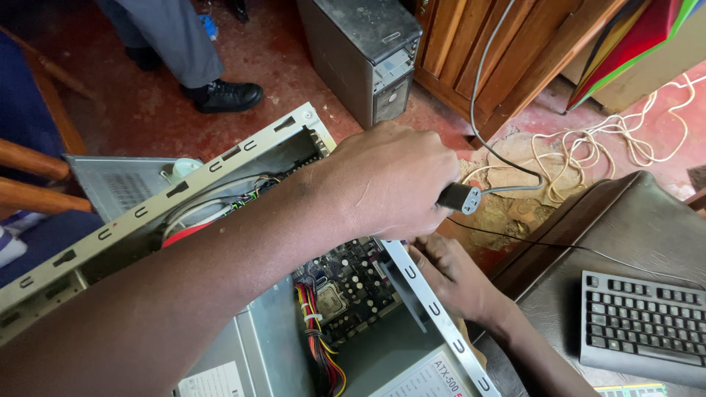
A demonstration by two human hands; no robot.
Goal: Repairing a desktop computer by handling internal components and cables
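Note:
My left hand (390, 184) reaches across an open beige computer case (220, 158) and grips a black power plug (460, 197) on a grey cable (485, 95) that runs up and away. Below it, my right hand (452, 278) holds the case's perforated side rail (430, 301) at its outer edge. Inside the case lie a dark motherboard (353, 276), a bundle of coloured wires (316, 345) and a labelled power supply (434, 375). My left forearm hides much of the case's inside.
A grey keyboard (643, 323) sits on a dark table (647, 220) at the right. On the red floor stand another tower case (368, 51) and a wooden cabinet (500, 44), with loose white cord (588, 143) nearby. Another person's black shoe (224, 95) is at the top, and a wooden chair (29, 169) stands at the left.

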